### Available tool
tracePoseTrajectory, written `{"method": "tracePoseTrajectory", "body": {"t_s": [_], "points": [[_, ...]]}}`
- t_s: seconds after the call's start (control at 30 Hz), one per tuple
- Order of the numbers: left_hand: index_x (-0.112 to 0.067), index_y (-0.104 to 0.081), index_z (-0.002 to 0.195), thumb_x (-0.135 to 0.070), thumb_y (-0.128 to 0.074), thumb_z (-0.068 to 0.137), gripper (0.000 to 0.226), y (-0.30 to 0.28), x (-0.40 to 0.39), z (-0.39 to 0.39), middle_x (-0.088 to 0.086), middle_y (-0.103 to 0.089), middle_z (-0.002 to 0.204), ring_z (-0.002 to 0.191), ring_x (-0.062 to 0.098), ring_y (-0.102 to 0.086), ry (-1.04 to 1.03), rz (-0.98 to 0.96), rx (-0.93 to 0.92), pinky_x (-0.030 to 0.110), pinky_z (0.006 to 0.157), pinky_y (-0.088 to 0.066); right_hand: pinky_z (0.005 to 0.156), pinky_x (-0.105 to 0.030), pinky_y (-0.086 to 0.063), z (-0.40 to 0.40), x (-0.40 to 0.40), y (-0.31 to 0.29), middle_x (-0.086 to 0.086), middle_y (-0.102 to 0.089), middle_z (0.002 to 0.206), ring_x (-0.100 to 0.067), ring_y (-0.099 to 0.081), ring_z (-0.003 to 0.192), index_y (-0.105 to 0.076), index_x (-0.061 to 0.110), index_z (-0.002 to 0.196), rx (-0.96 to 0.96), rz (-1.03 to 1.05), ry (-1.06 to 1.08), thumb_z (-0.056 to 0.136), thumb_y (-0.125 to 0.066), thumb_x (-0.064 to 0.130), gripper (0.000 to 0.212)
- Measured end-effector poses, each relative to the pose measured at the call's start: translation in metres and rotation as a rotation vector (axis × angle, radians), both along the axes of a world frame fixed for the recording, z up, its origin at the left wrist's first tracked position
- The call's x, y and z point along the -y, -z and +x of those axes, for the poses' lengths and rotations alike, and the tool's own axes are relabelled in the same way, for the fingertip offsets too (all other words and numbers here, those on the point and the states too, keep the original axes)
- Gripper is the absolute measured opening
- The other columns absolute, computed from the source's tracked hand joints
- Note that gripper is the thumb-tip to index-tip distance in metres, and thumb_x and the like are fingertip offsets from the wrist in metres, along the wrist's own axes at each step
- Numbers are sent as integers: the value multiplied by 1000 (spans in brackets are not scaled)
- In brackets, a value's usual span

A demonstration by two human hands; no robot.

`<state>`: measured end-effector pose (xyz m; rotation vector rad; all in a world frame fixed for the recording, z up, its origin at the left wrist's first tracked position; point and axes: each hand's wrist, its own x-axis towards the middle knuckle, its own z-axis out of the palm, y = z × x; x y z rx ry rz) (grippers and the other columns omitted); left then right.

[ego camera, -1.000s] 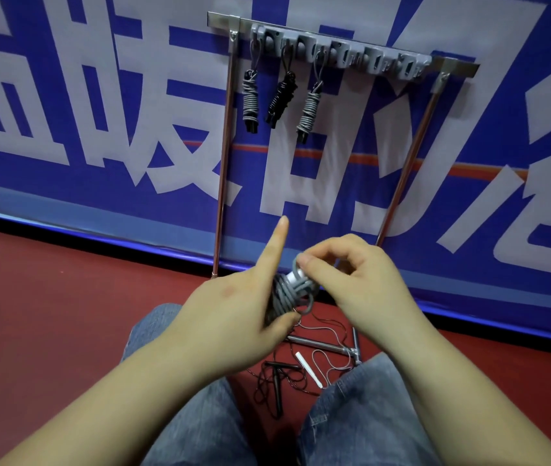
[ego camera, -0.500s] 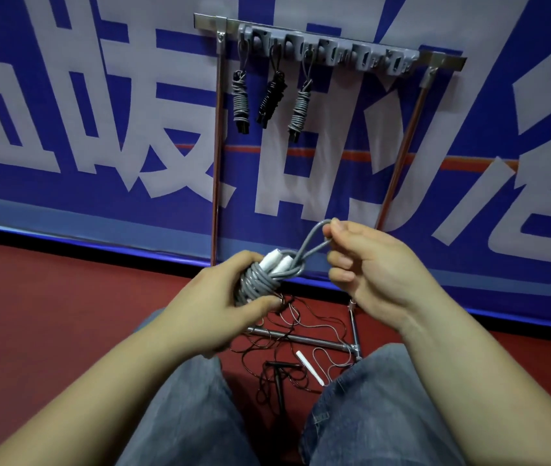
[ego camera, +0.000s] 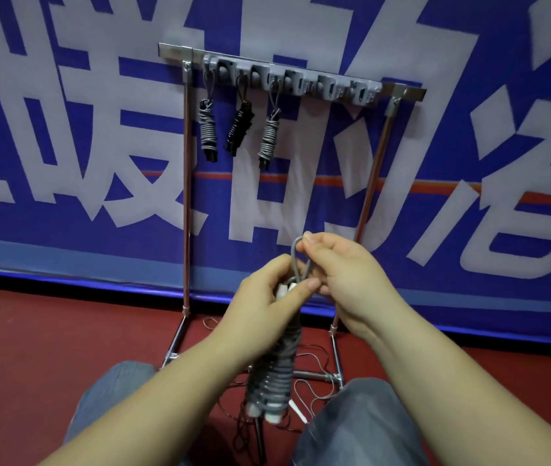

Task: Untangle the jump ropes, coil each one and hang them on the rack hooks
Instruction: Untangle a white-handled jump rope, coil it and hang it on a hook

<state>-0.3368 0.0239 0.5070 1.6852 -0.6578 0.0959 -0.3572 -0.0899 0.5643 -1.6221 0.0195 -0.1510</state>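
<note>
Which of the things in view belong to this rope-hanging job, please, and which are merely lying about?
Job: grey coiled rope held by left hand and right hand; rack; three hung ropes; tangled ropes on floor.
Lying about: blue banner.

Probably gym: red sports floor (ego camera: 49, 338), banner (ego camera: 66, 129).

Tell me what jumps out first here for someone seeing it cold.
Centre frame, both hands work a coiled grey jump rope: the left hand grips its top, the right hand pinches a loop above it. Behind, three coiled ropes hang from the rack at its left end, and loose rope tangles on the red floor.
</note>
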Motion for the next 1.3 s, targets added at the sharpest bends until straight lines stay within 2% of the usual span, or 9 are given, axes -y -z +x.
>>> {"method": "tracePoseTrajectory", "body": {"t_s": [0.13,0.27,0.43,0.6,0.7,0.83,0.93,1.2,1.3], "points": [[-31,-60,87,-37,-59,88,7,-8,7,17,7,-58,71,66,23,-49,6,27,8,31,63,-43,42,-14,-29,15,14,-8,10,-35,43,-1,-32,40,-59,15,74,40,-4,62,97,-46,19,26],[-31,-61,83,-28,-59,90,8,-19,10,36,0,-42,57,54,12,-37,30,6,-23,25,54,-36,36,-12,-19,33,28,-19,1,-27,60,-2,-21,37,-58,10,76,14,246,2,97,-45,15,25],[-26,-65,80,-29,-59,90,12,-32,23,57,-8,-57,63,62,8,-51,45,-98,-70,21,60,-45,42,-16,-24,60,38,-26,1,-28,56,-5,-24,44,-59,13,77,77,143,-7,96,-47,18,24],[-22,-68,77,-23,-58,92,18,-61,38,103,0,-55,63,61,15,-50,41,-162,-112,34,60,-46,54,-18,-39,100,49,-44,5,-48,57,-5,-44,53,-63,18,81,155,7,5,95,-50,21,20],[-27,-69,78,-19,-55,93,22,-80,52,134,-7,-63,64,63,7,-55,8,-139,-82,24,64,-47,64,-11,-47,126,58,-51,9,-64,76,3,-58,69,-63,19,88,209,-89,5,92,-54,19,10],[-24,-69,88,-16,-54,94,18,-101,70,172,-6,-72,78,74,2,-63,8,-134,-58,17,70,-49,75,-19,-51,165,70,-63,1,-66,87,-7,-61,81,-61,14,93,197,-33,37,94,-52,18,10],[-25,-68,82,-16,-54,94,21,-115,81,201,-14,-69,69,65,-5,-59,-19,-135,-12,12,62,-43,85,-32,-51,198,77,-74,-7,-64,89,-14,-60,83,-60,8,96,193,-1,55,94,-51,20,15],[-22,-69,86,-16,-53,95,20,-145,98,291,-15,-68,68,65,-3,-59,-43,-241,-12,20,68,-44,75,-32,-48,295,88,-108,-2,-63,78,-14,-58,75,-59,15,81,225,-91,158,95,-51,20,17],[-24,-70,85,-14,-54,94,21,-155,110,329,-10,-70,74,71,1,-61,-90,-292,3,23,73,-46,81,-38,-51,332,91,-124,-9,-64,87,-18,-60,83,-58,14,83,207,-81,203,96,-50,20,16]]}}
